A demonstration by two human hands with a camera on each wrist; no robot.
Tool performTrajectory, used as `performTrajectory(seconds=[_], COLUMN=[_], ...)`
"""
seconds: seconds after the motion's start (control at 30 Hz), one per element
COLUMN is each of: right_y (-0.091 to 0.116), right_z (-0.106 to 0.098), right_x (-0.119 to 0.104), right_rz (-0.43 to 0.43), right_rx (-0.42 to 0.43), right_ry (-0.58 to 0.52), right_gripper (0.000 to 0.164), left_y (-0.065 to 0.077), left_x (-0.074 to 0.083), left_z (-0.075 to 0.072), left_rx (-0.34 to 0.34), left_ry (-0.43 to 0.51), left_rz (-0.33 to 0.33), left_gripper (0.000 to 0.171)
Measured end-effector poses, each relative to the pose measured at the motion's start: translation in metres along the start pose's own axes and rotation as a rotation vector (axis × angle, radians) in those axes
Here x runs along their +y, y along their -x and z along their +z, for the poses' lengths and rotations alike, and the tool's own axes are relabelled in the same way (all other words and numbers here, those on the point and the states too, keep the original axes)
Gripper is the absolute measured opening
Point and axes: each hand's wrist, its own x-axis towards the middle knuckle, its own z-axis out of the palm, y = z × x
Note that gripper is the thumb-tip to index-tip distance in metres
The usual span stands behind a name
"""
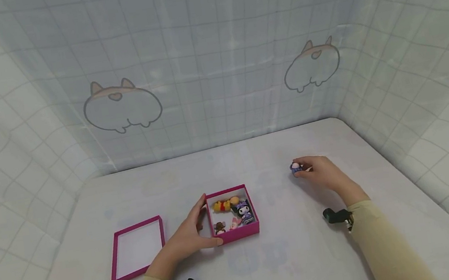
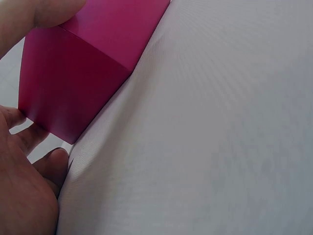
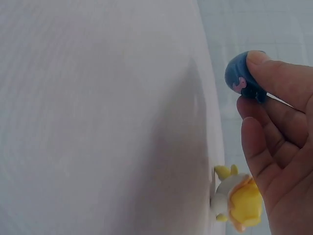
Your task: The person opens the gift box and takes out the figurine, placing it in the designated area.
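Observation:
My left hand (image 1: 190,234) grips the left side of a magenta box (image 1: 239,236), thumb at its front corner and fingers along the back. In the left wrist view the box's glossy magenta walls (image 2: 73,83) fill the upper left. Inside lie several small toy figurines: a yellow and red one (image 1: 222,206), a black and purple one (image 1: 244,210), a pink one (image 1: 235,224) and a brown one (image 1: 219,227). At the right, my right hand (image 1: 324,174) pinches a small blue figurine (image 3: 238,73) between thumb and fingers, above the table.
A magenta-rimmed lid (image 1: 117,257) lies on the white table left of the box, its white inside facing up. Beyond my right fingers, a yellow and white figurine (image 3: 244,203) shows in the right wrist view. Tiled-pattern curtains (image 1: 213,64) enclose the table's back and sides.

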Motion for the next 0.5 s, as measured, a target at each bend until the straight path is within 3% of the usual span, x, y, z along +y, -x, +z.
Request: performTrajectory(seconds=[0.5], right_y=[-0.0026], right_z=[-0.0027], right_x=[-0.0025], right_rz=[0.001], right_rx=[-0.032], right_ry=[0.093], right_gripper=[0.043], left_y=[-0.0007], left_x=[-0.0020], left_z=[0.0013], left_rx=[0.009], left_ry=[-0.010], left_rz=[-0.005], left_gripper=[0.128])
